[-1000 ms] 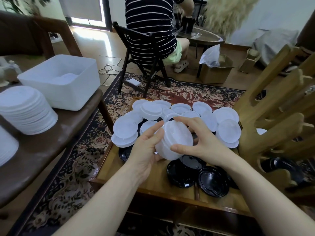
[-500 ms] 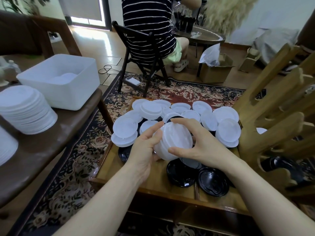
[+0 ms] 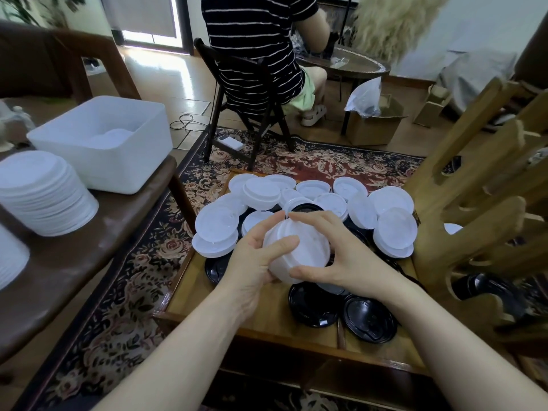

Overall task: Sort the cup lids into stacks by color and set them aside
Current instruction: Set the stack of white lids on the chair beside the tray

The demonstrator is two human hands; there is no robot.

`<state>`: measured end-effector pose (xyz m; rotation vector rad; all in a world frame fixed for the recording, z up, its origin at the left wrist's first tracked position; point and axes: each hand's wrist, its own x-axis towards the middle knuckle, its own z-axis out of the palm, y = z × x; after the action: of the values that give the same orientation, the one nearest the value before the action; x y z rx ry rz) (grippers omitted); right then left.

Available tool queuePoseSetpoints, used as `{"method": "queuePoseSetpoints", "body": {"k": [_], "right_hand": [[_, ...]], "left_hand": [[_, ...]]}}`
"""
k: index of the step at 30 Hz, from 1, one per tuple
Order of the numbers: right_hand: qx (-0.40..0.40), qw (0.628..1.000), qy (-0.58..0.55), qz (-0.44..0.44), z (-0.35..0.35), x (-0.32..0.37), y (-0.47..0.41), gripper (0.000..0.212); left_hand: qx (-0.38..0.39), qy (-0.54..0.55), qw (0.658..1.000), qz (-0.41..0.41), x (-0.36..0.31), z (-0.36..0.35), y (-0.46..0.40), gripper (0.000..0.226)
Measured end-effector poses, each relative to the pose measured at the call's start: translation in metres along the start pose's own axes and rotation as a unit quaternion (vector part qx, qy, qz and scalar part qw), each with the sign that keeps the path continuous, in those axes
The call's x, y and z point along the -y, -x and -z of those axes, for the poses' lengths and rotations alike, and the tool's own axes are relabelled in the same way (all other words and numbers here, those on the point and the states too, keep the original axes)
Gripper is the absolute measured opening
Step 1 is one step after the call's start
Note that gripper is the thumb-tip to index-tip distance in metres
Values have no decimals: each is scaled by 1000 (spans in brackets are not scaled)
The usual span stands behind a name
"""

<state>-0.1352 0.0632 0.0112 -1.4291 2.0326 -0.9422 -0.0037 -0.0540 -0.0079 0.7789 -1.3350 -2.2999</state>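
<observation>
A white stack (image 3: 296, 250) of nested cup lids is held above the wooden worktop (image 3: 267, 310), gripped between the left hand (image 3: 255, 262) and the right hand (image 3: 341, 259), the fingers of both curled round its rim. Loose white lids (image 3: 394, 229) are spread across the far side of the worktop, black lids (image 3: 367, 318) nearer the edge. The lids appear to be thin moulded plastic, round, smooth and glossy; they are judged light, slightly flexible and slippery, so the stack is best taken by the rims from both sides. A finished stack (image 3: 44, 191) is set on the bench (image 3: 89, 247) at left, beside a white bin (image 3: 118, 161).
</observation>
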Motion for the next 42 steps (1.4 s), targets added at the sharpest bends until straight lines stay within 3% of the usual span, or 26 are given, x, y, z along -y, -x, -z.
{"method": "queuePoseSetpoints", "body": {"k": [3, 6, 12, 14, 16, 18, 20, 24, 33, 39, 42], "right_hand": [[13, 995, -91, -39, 0, -3, -1, 98], [15, 993, -103, -49, 0, -6, -3, 100], [43, 992, -104, -48, 0, -12, -4, 103], [54, 986, -148, -52, 8, -18, -8, 97], [-23, 986, -149, -76, 20, -30, -15, 75], [-161, 975, -93, -124, 35, -49, -24, 52], [-248, 954, -1, -170, 47, -75, -32, 43], [-225, 933, 167, -226, 51, -116, -47, 34], [-227, 897, 285, -251, 47, -141, -66, 19], [-302, 917, 151, -212, 55, -108, -52, 20], [-313, 928, -18, -204, 58, -75, -41, 11]], "left_hand": [[-18, 33, 999, 3, -2, 0, -1, 57], [-16, 48, 999, 14, -4, -1, -1, 62], [-3, 22, 999, 45, -4, 0, 0, 45], [-17, 27, 999, 40, -6, 1, 0, 54], [-39, 36, 998, 37, -7, 2, -1, 63], [-54, 45, 997, 31, -9, 2, -3, 54], [-57, 46, 997, 31, -11, 3, -4, 48], [-42, 33, 998, 32, -13, 4, -6, 59], [-38, 31, 998, 28, -17, 9, -14, 63], [-38, 22, 999, 32, -16, 6, -13, 65], [-34, 18, 999, 33, -16, 4, -11, 63]]}}
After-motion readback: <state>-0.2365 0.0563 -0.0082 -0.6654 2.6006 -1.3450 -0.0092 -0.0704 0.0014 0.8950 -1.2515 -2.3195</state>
